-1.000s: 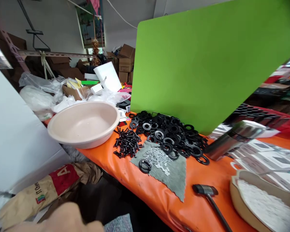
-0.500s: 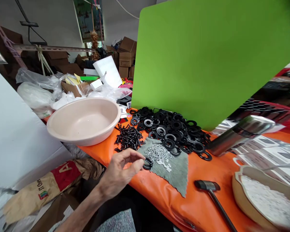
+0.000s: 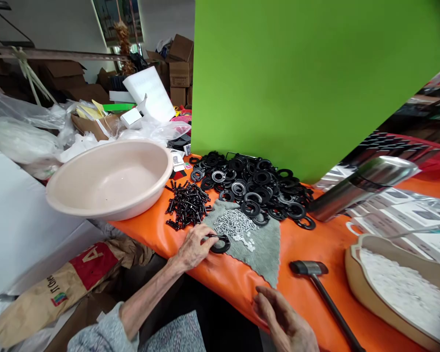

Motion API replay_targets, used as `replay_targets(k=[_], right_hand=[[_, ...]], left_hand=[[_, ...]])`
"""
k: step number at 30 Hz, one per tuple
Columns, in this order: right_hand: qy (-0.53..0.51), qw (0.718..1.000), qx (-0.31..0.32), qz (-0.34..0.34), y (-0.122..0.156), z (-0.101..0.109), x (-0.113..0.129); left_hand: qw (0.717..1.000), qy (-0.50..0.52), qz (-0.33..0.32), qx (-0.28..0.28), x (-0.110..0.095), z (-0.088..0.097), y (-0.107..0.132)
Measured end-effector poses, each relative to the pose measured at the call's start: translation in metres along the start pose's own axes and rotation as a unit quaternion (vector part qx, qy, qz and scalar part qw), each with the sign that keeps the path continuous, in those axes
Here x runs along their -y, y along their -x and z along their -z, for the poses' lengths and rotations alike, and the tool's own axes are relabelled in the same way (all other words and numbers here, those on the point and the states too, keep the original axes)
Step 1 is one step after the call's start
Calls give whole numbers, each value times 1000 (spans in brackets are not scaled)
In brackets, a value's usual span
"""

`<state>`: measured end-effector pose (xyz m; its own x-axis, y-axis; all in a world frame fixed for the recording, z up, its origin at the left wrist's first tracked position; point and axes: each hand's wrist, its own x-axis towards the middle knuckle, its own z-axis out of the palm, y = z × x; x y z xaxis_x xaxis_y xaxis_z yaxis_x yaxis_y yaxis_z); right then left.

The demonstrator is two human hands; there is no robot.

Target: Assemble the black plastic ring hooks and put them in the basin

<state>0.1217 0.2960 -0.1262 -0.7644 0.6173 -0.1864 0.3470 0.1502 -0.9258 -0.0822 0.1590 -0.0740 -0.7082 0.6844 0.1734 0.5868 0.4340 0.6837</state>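
Note:
My left hand (image 3: 195, 248) grips a flat black ring (image 3: 222, 246) by its left side, at the front left corner of a grey-green cloth (image 3: 261, 260). On that cloth lies a heap of small silver pins (image 3: 234, 222) with a few white bits (image 3: 250, 243) beside it. Low in the view, my right hand (image 3: 284, 320) hovers over the table's front edge, thumb and fingers curled close together; whatever they hold is too small or hidden to make out. Behind the cloth spreads a pile of black rings (image 3: 264, 178), and small black cylindrical parts (image 3: 188, 203) are heaped to its left.
A pink basin (image 3: 110, 181) stands on the left. To the right, a black-headed hammer (image 3: 324, 293) lies beside a tan bowl of white pieces (image 3: 407, 288). A steel flask (image 3: 366, 188) leans there. A green panel (image 3: 286, 83) rises behind the orange table cover (image 3: 308, 247).
My left hand has lowered the black ring to the cloth's corner. My right hand has come from the bowl on the right to the table's front edge. The view has shifted.

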Motion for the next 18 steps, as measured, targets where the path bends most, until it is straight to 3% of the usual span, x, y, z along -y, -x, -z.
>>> replay_targets(k=[3,5,7,12,18], right_hand=[[37,994,-10,105,-10,-15,15],[113,971,-33,209,-21,-28,22],[182,944,-63,269,-32,-43,27],[301,908,-102,271,-59,-75,33],[409,863,-121,272,-68,-87,29]], left_hand=[[996,80,32,3,-8,7,12],[991,126,53,-12,-11,10,20],[989,126,58,-43,-13,13,26],[989,116,64,-66,-17,19,38],[974,193,115,-39,-26,28,47]])
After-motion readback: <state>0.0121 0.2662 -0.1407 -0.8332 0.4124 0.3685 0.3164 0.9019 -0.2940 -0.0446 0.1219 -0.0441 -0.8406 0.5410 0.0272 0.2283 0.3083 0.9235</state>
